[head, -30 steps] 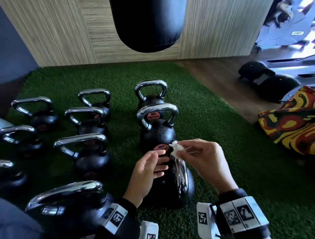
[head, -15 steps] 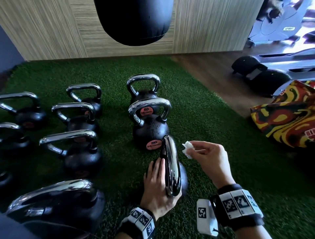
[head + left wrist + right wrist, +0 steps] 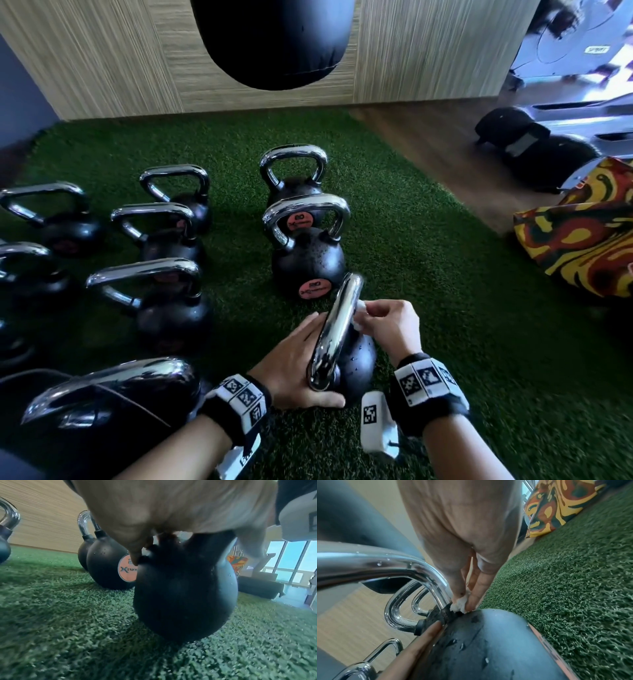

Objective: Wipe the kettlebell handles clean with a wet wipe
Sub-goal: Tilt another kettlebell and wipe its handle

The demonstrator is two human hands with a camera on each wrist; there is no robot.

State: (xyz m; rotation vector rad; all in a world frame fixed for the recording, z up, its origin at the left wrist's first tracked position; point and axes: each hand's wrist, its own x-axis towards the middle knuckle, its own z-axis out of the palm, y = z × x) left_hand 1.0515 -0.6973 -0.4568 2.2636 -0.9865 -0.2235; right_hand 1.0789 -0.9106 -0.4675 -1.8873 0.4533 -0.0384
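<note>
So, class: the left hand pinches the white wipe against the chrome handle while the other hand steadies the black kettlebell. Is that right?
Not quite: the hands are swapped. The right hand pinches the wipe against the handle, as the right wrist view shows. The left hand steadies the kettlebell.

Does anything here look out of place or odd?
Only slightly: the nearest kettlebell stands with its handle turned edge-on, unlike the others. Water drops sit on it. The right hand presses the wipe there.
</note>
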